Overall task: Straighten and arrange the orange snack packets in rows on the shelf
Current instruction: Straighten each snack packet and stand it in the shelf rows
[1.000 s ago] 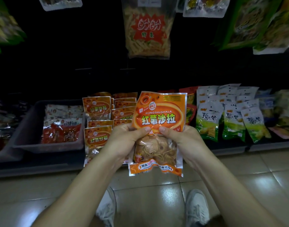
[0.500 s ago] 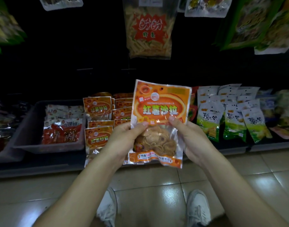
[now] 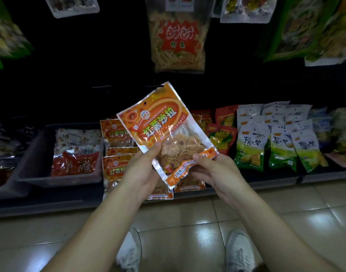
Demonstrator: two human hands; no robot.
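Note:
I hold one orange snack packet (image 3: 164, 126) in front of the low shelf, tilted with its top toward the upper left. My left hand (image 3: 142, 169) pinches its left edge with the thumb on the front. My right hand (image 3: 213, 171) pinches its lower right corner. Behind it, several more orange packets (image 3: 117, 132) stand in rows on the shelf, partly hidden by the held packet and my hands.
A grey bin (image 3: 36, 154) with red and white packets (image 3: 76, 160) sits left of the orange rows. Green and white packets (image 3: 282, 146) and red packets (image 3: 223, 138) stand to the right. Large bags (image 3: 178, 36) hang above. Tiled floor and my shoes (image 3: 239, 250) lie below.
The packet has risen and turned counter-clockwise from upright to tilted. My right hand slid from its middle down to the lower right corner; my left hand keeps its grip.

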